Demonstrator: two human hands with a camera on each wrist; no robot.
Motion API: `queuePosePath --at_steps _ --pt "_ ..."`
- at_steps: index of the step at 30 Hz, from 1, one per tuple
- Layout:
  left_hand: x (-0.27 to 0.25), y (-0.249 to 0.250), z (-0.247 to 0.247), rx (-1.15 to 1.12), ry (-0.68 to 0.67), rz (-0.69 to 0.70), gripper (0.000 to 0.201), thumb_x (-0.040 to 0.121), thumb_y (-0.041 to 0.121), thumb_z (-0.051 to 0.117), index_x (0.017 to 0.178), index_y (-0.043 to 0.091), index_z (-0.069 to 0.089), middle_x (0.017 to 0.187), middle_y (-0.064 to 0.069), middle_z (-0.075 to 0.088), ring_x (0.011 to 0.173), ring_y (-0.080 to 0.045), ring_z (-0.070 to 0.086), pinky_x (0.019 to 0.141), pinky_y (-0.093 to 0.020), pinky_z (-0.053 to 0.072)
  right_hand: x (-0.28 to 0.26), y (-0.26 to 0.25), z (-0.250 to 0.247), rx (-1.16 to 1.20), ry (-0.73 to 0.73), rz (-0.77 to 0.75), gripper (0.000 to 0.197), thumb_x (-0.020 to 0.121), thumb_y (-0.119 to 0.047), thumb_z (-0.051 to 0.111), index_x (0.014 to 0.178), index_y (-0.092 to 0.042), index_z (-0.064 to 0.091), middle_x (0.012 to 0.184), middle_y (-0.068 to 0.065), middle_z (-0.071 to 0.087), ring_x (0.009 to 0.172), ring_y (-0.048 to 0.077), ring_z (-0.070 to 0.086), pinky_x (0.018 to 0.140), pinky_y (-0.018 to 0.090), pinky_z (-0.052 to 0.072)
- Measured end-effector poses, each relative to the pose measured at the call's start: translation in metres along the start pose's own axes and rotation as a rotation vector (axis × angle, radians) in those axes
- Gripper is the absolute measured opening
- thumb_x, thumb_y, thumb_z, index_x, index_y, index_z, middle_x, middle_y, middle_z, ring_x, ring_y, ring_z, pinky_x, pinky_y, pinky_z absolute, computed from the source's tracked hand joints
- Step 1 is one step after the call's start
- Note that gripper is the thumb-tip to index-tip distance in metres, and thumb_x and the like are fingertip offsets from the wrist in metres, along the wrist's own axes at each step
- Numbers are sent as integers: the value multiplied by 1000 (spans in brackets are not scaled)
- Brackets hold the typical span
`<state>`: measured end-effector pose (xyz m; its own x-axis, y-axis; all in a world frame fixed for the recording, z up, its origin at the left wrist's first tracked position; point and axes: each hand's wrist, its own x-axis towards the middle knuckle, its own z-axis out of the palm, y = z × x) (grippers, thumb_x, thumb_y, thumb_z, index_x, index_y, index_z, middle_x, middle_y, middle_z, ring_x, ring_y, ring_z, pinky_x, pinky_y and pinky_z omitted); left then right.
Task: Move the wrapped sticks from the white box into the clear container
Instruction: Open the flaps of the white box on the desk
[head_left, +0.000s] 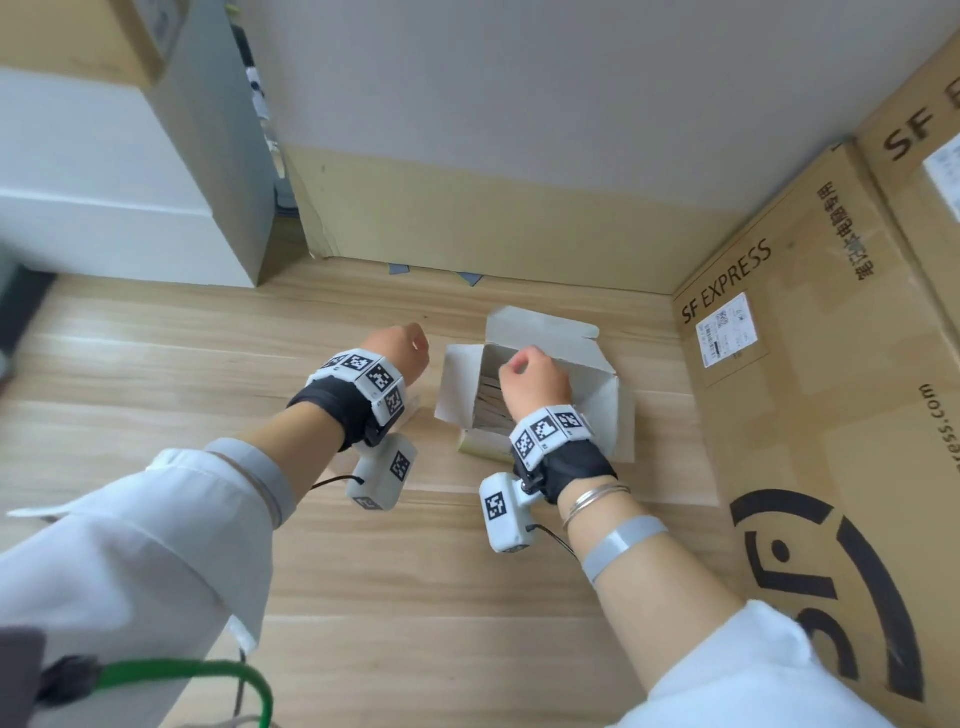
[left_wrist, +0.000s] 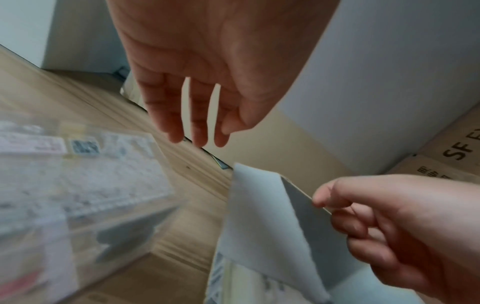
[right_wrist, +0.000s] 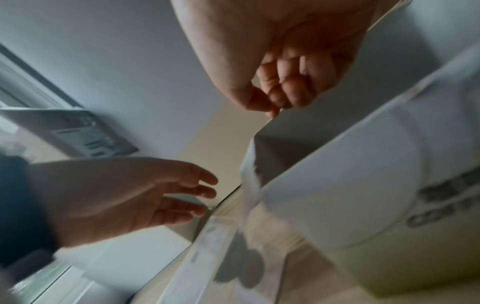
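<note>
The white box (head_left: 540, 384) sits open on the wooden floor (head_left: 415, 597), flaps up, a full-looking stack of wrapped sticks (head_left: 491, 410) inside, so the job seems barely begun. The clear container (left_wrist: 78, 185) lies just left of the box, under the left wrist; it is too blurred to say whether any sticks are in it yet. The right hand (head_left: 535, 382) reaches over the box mouth, fingers curled, thumb and forefinger pinching a flap edge. The left hand (head_left: 397, 351) hovers beside the box, fingers loose and empty.
</note>
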<state>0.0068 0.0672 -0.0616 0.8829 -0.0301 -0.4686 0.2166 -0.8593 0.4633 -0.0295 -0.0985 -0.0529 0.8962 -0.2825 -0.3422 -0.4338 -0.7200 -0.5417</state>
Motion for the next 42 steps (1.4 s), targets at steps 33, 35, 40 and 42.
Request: queuePosePath --at_steps 33,35,40,42 --pt "-9 -58 -37 -292 50 -128 54 101 43 18 125 4 46 112 -23 62 101 -37 62 88 -44 51 -21 -77 79 215 -38 -35 29 96 -35 34 115 -20 51 104 12 67 89 33 64 79 40 52" --pt "-10 -56 -35 -249 55 -139 53 100 45 19 122 4 46 109 -23 63 98 -37 63 86 -43 51 -21 -75 78 178 -53 -47 30 97 -28 33 119 -20 52 107 12 66 89 31 62 77 36 50" --pt "-11 -52 -34 -165 1 -200 56 99 48 21 128 5 41 117 -20 60 104 -35 62 87 -42 49 -22 -69 69 115 -100 -60 36 96 -23 33 127 -20 52 117 10 65 104 31 62 91 41 50" --pt "-15 -47 -32 -128 31 -204 53 99 47 24 133 9 37 125 -20 55 110 -35 56 85 -41 43 -23 -66 65 118 -86 -62 35 96 -23 34 125 -20 54 117 9 65 101 31 63 89 40 51"
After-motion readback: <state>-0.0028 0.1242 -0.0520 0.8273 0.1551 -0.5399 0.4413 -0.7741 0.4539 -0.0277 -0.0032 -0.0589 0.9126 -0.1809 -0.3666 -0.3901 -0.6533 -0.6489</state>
